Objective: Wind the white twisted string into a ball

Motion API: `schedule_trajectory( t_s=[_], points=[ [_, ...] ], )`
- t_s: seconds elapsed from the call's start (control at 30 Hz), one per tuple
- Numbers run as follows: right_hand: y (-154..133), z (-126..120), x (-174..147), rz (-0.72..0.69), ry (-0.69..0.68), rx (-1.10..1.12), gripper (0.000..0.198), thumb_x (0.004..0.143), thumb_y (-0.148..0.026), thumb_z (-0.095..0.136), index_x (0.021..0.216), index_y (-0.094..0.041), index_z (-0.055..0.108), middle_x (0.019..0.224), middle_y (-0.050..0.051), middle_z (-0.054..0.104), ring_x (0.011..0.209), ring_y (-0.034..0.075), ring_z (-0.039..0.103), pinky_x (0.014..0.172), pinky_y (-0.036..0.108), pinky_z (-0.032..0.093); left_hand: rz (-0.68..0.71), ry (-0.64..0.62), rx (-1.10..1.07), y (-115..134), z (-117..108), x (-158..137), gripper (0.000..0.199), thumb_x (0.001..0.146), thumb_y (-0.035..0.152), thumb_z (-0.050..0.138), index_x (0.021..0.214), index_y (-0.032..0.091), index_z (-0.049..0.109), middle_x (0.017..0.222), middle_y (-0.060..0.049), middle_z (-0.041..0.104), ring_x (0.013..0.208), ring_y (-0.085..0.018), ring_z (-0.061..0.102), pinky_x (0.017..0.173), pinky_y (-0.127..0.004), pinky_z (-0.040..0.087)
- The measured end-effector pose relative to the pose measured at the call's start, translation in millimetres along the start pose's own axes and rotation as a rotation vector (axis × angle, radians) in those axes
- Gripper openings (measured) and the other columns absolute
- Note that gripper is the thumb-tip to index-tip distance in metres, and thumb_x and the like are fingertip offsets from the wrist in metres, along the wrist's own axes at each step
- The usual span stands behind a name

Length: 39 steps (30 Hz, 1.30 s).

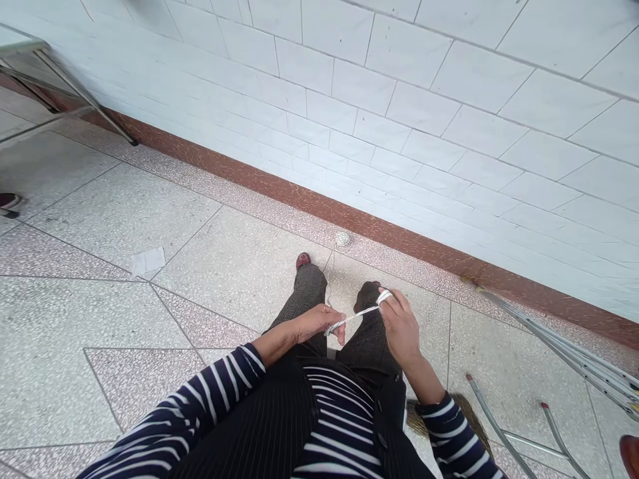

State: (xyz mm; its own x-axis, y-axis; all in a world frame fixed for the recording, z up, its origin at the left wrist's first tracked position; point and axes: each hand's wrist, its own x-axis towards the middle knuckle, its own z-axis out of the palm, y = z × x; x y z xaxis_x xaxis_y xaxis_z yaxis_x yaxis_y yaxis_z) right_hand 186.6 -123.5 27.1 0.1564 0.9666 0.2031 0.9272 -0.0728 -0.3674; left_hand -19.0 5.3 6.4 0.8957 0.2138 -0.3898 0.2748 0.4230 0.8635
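A white cord [367, 311] runs between my two hands in front of my lap. My left hand [319, 320] is closed around one part of it, with loops lying across the fingers. At the other side my right hand [399, 326] grips the cord too, and a few turns show around its fingertips. From my left hand a thin strand drops between my knees to a ball of white cord [341, 239] on the floor near the wall. What lies inside each palm is hidden.
A white tiled wall [349, 126] with a red-brown skirting [259, 181] stands ahead. A paper sheet [148, 261] lies on the floor at left. Beyond it is a metal-framed table [90, 93]. At right are metal poles [554, 342], a tubular frame [534, 447] and broom bristles [469, 419].
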Motion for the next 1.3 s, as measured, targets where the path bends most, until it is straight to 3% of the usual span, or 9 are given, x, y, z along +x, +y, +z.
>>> schedule_trajectory(
  t_s=[0.13,0.3,0.57,0.73,0.87,0.93,1.07,1.17,1.3],
  points=[
    [8.2,-23.0,14.4,-0.099,0.066,-0.117,0.035,0.1,-0.022,0.034,0.122,-0.022,0.062,0.134,0.006,0.06,0.136,0.028,0.038,0.107,0.047,0.043,0.163,0.307,0.504,2.2,-2.2,12.2,0.027,0.086,0.038,0.058,0.097,0.016,0.07,0.098,-0.006,0.071,0.093,-0.021,0.061,0.086,-0.03,0.042],
    [-0.1,-36.8,28.6,-0.186,0.082,-0.186,0.034,0.099,-0.02,0.036,0.122,-0.022,0.061,0.14,0.006,0.056,0.137,0.029,0.038,0.105,0.046,0.044,0.432,0.398,0.428,34.4,19.7,29.7,0.038,0.088,0.032,0.058,0.124,0.021,0.06,0.132,-0.007,0.059,0.114,-0.021,0.055,0.096,-0.032,0.042],
    [-2.9,-44.1,37.6,-0.223,0.063,-0.233,0.031,0.099,-0.02,0.037,0.118,-0.019,0.062,0.139,0.008,0.056,0.136,0.031,0.038,0.102,0.046,0.042,0.24,0.083,0.07,39.6,44.5,38.8,0.036,0.08,0.048,0.064,0.071,0.014,0.064,0.068,-0.004,0.066,0.061,-0.012,0.055,0.061,-0.024,0.045],
    [11.8,-27.1,23.4,-0.022,-0.073,0.087,0.032,0.099,-0.026,0.036,0.108,-0.021,0.067,0.127,0.012,0.063,0.128,0.035,0.042,0.098,0.053,0.043,0.251,0.201,0.582,47.3,28.1,5.1,0.029,0.086,0.03,0.056,0.062,0.015,0.063,0.056,0.002,0.056,0.052,-0.01,0.043,0.052,-0.022,0.03],
    [-19.3,-4.1,2.4,-0.085,-0.201,0.308,0.032,0.1,-0.033,0.039,0.097,-0.027,0.071,0.109,0.005,0.07,0.101,0.024,0.059,0.084,0.038,0.055,0.375,0.299,0.758,67.2,4.9,-0.1,0.029,0.091,0.028,0.05,0.068,0.017,0.064,0.059,0.001,0.056,0.057,-0.011,0.047,0.057,-0.023,0.03],
    [-43.2,-0.1,-4.9,-0.089,-0.281,0.509,0.033,0.1,-0.037,0.039,0.103,-0.028,0.071,0.112,0.003,0.069,0.086,0.018,0.063,0.071,0.031,0.058,0.376,0.276,0.742,66.7,-2.1,5.2,0.03,0.09,0.029,0.049,0.066,0.016,0.062,0.06,0.001,0.055,0.059,-0.011,0.047,0.058,-0.023,0.031],
    [-68.5,-11.2,-4.0,0.224,-0.304,1.174,0.035,0.097,-0.044,0.045,0.118,-0.026,0.067,0.119,0.008,0.063,0.067,0.014,0.057,0.047,0.027,0.051,0.238,0.121,0.445,36.1,3.7,12.3,0.031,0.09,0.036,0.049,0.075,0.013,0.064,0.066,-0.001,0.06,0.062,-0.011,0.052,0.058,-0.02,0.039],
    [-55.3,-17.8,2.7,0.347,-0.141,1.023,0.041,0.095,-0.046,0.045,0.127,-0.025,0.061,0.122,0.011,0.061,0.078,0.019,0.061,0.047,0.027,0.049,0.126,0.07,0.332,5.9,16.1,7.6,0.032,0.087,0.041,0.051,0.076,0.013,0.063,0.068,-0.002,0.061,0.061,-0.012,0.053,0.057,-0.021,0.043],
    [-26.1,1.3,-3.8,0.326,-0.083,0.494,0.041,0.097,-0.042,0.04,0.127,-0.024,0.061,0.137,0.01,0.056,0.122,0.028,0.053,0.095,0.042,0.049,0.081,0.117,0.513,-3.6,19.7,-5.4,0.026,0.083,0.028,0.055,0.063,0.013,0.06,0.06,0.001,0.057,0.055,-0.009,0.046,0.054,-0.019,0.034]
  ],
)
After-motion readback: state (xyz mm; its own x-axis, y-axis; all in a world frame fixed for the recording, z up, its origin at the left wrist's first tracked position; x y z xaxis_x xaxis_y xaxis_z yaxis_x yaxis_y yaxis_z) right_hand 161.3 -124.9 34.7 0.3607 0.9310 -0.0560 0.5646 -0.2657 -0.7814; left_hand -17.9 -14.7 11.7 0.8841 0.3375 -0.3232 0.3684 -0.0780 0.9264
